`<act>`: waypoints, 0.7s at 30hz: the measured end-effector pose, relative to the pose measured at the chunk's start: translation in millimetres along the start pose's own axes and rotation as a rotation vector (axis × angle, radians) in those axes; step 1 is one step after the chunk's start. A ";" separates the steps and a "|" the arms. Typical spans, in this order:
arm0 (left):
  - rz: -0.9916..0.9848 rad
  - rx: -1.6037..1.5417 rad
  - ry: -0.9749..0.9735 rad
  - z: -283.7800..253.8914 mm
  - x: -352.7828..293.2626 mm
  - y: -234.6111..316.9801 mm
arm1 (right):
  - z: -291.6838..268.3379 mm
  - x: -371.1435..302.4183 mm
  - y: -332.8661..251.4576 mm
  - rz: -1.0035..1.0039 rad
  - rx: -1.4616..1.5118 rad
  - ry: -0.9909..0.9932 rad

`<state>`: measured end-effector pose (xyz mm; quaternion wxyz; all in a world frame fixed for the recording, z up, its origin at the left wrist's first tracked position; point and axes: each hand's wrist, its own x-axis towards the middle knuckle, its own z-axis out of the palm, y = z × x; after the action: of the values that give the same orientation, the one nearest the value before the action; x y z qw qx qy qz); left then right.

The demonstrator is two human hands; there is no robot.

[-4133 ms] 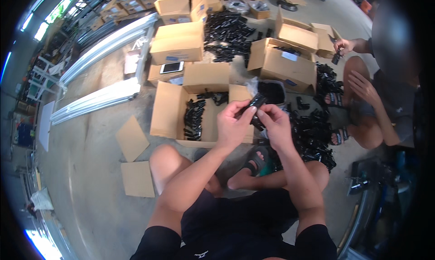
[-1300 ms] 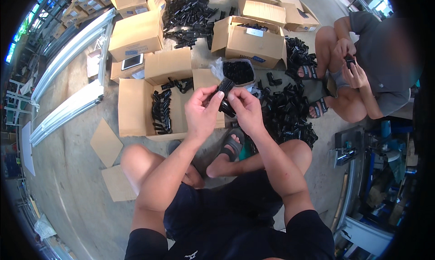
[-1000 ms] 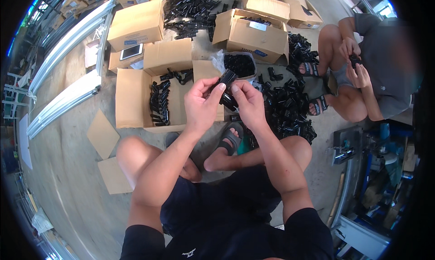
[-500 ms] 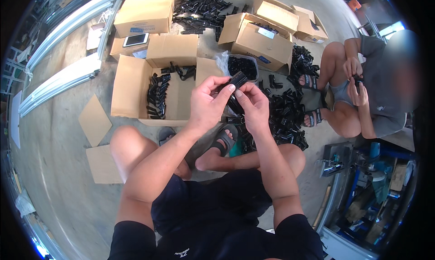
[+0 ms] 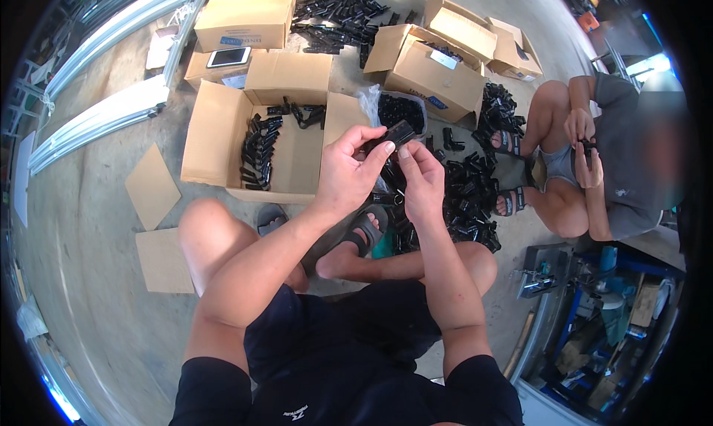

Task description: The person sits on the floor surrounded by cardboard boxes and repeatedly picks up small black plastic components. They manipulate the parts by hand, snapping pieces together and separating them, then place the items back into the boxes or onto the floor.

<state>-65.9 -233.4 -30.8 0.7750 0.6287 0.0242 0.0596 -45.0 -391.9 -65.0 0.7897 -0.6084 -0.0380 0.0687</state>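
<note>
Above the pile between my knees, a black angled plastic fitting (image 5: 402, 132) is held up by both hands. My left hand (image 5: 349, 167) is closed on it, thumb along its near side and index finger over the top. My right hand (image 5: 422, 179) pinches its lower right part between thumb and fingers. Its underside is partly hidden by my fingers. A small bright piece (image 5: 399, 196) shows beside my right palm; I cannot make out what it is. Just beyond my left hand, an open cardboard box (image 5: 301, 162) has black fittings (image 5: 259, 153) lined up along its left side.
Loose black fittings (image 5: 466, 199) lie heaped right of my feet. A grey tub (image 5: 418, 121) of small black parts stands behind. More cartons (image 5: 438, 84) and a tablet (image 5: 228, 57) are farther back. At right a co-worker's hands (image 5: 584, 145) hold a small black part.
The fitting has tilted flatter in my hands, and both hands sit slightly farther right. At right, the co-worker's hands have turned their black part. The view has shifted slightly.
</note>
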 end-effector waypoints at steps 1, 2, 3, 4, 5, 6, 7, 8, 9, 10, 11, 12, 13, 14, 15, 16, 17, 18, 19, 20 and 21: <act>0.011 -0.004 0.012 -1.6 1.0 -0.5 | 4.8 4.9 -1.7 -0.002 0.001 -0.015; 0.023 -0.007 0.025 -1.8 1.4 -3.4 | 9.5 4.8 -4.9 0.013 0.018 -0.001; 0.035 -0.011 0.037 -1.5 1.9 -5.2 | 14.3 0.6 -9.6 0.028 0.034 0.012; 0.049 -0.033 0.043 0.0 2.3 -5.2 | 19.1 -2.7 -14.0 0.041 0.050 0.030; 0.064 -0.055 0.049 2.1 2.7 -5.2 | 14.5 -0.9 -6.5 0.038 0.058 0.008; 0.079 -0.076 0.054 1.7 3.1 -4.9 | 11.4 3.1 -0.5 0.007 0.019 -0.011; 0.094 -0.057 0.055 4.0 2.6 -4.0 | 5.8 3.9 1.5 -0.020 -0.029 -0.018; 0.071 -0.045 0.049 4.6 2.6 -2.9 | 0.4 4.4 2.5 -0.047 -0.076 -0.024; 0.049 -0.033 0.042 3.8 2.8 -1.6 | -4.8 5.4 2.8 -0.084 -0.159 -0.013; 0.029 -0.014 0.041 2.3 2.8 0.0 | -0.4 4.5 -2.1 -0.076 -0.111 0.004; 0.031 -0.019 0.050 0.6 2.4 -0.4 | 9.7 3.0 -9.6 -0.065 -0.061 0.020; 0.034 -0.023 0.058 -0.9 2.0 -1.1 | 16.5 1.7 -12.8 -0.055 -0.010 0.035; 0.036 -0.031 0.059 -0.7 2.8 -1.0 | 17.7 1.1 -13.0 -0.042 -0.013 0.037; 0.028 -0.027 0.054 -0.9 2.7 -0.8 | 18.5 0.3 -13.3 -0.029 -0.017 0.038; 0.020 -0.023 0.049 -1.7 1.5 -0.6 | 19.0 0.0 -13.5 -0.016 -0.020 0.038; 0.013 -0.021 0.040 -0.1 1.4 0.4 | 14.5 0.5 -11.1 -0.027 -0.053 0.039; 0.015 -0.031 0.040 1.6 2.1 1.3 | 7.7 1.6 -5.4 -0.038 -0.086 0.039; 0.017 -0.042 0.040 3.4 3.0 2.2 | 3.1 2.4 -2.7 -0.048 -0.120 0.040; 0.017 -0.050 0.045 3.5 2.6 2.0 | 3.7 2.5 -3.0 -0.070 -0.122 0.037; 0.021 -0.056 0.051 3.6 2.8 1.9 | 5.5 3.0 -4.1 -0.092 -0.125 0.035; 0.026 -0.062 0.056 3.7 3.5 1.9 | 7.2 3.0 -5.4 -0.114 -0.128 0.033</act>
<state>-62.1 -236.2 -28.1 0.7924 0.6025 0.0358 0.0880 -42.8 -385.9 -57.9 0.7522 -0.6557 -0.0639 0.0109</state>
